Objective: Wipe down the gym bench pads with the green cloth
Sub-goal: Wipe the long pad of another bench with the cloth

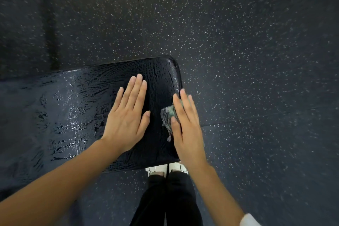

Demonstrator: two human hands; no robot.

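1. The view looked straight down from the wearer's head onto a black bench pad (88, 115) standing on a dark floor (256, 60) flecked with pale specks.
2. The pad ran in from the left edge and ended in a rounded corner near the middle of the frame. Its skin was glossy and creased, with wet-looking streaks and patches of glare, brightest on its left half.
3. The left hand (126, 117) lay flat on the pad, palm down, fingers straight and nearly together, thumb out to the right. It held nothing.
4. The right hand (187, 128) lay at the pad's right edge, fingers extended and close together, pressing down on the cloth (167, 115).
5. The cloth was mostly hidden under that hand. Only a crumpled piece showed to the left of the fingers: pale green with a darker grey, textured part, and a thin tail trailing toward the wearer. It rested on the pad near the right end.
6. Whether the fingers gripped the cloth or merely pinned it flat could not be told.
7. Both forearms were bare; a white cuff (250, 220) showed at the right arm's lower edge.
8. Below the pad's near edge, black trousers (165, 200) and the tips of white shoes (156, 169) were visible.
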